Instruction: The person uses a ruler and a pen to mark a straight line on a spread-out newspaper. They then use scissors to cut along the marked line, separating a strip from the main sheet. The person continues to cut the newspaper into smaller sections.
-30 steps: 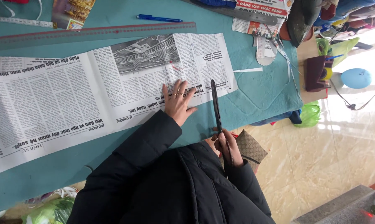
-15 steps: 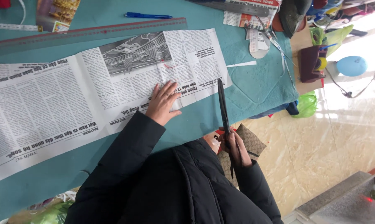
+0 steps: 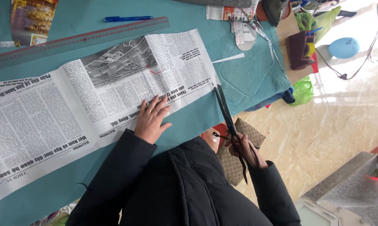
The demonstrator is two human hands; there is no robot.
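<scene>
Newspaper [image 3: 84, 109] spread flat across teal tabletop [image 3: 247, 79], lower right corner just beside scissor tips. Left hand [image 3: 152, 119] pressed palm-down on sheet near its lower edge, fingers [image 3: 157, 104] splayed open and pointing toward 12 o'clock, gripping nothing. Right hand [image 3: 245, 150] off tabletop edge at 4 o'clock of left hand, fingers closed through handles of long black scissors [image 3: 227, 117]. Blades nearly shut, aimed toward 11 o'clock, tips touching or just short of paper corner; cannot tell which. Long ruler [image 3: 78, 38] lying at 12 o'clock of newspaper, blue pen [image 3: 128, 18] beyond it. Narrow white paper strip [image 3: 228, 58] at 1 o'clock of scissor tips.
</scene>
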